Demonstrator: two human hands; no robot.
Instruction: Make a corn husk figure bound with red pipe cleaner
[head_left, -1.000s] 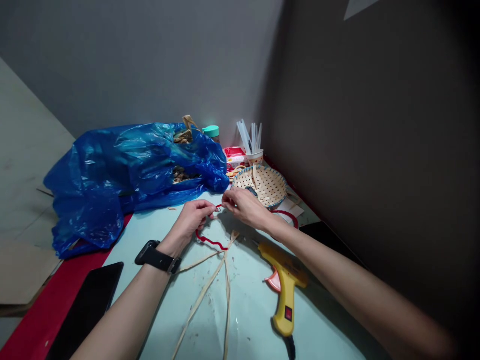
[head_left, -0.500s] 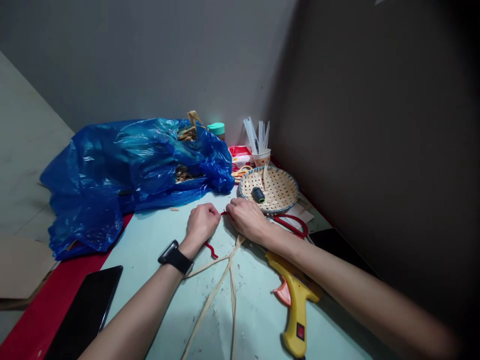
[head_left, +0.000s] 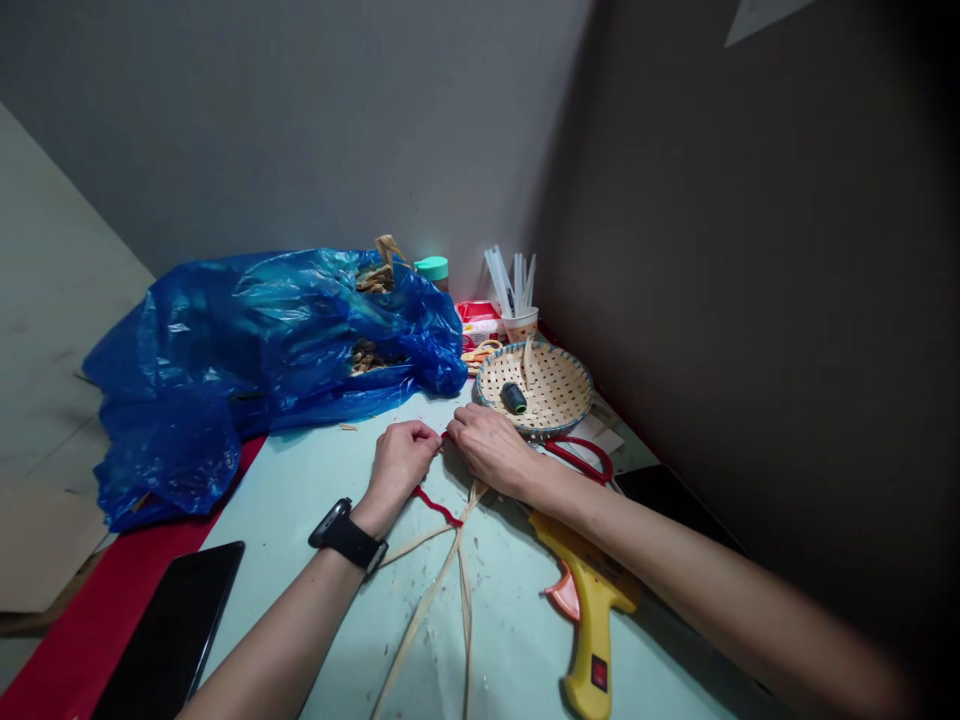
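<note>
Red cord (head_left: 439, 508) ran between my hands over the pale green surface (head_left: 510, 610); the thumb and forefinger of my left hand (head_left: 403, 464) were pinched together on it, the remaining fingers curled in; the fingers of my right hand (head_left: 489, 450) were bent down and bunched, grasping the short bit of cord that showed between my hands, their pads hidden from me; the fingertips of both hands were close together, with just that red bit between them; below my left hand more of the cord came out in a slight wave, its long axis slanting nearer to me and rightward, its end pointing at the spot where pale flat strips (head_left: 426, 602) met; the strips fanned out from there towards me. A yellow glue gun (head_left: 589, 620) lay partly under my right forearm (head_left: 645, 560), its handle towards me; past my right hand was a woven basket (head_left: 562, 390) with a dark spool (head_left: 514, 398) in it; a red loop handle (head_left: 604, 458) lay just beside the basket; a black watch (head_left: 349, 535) sat on my left wrist (head_left: 369, 512).
</note>
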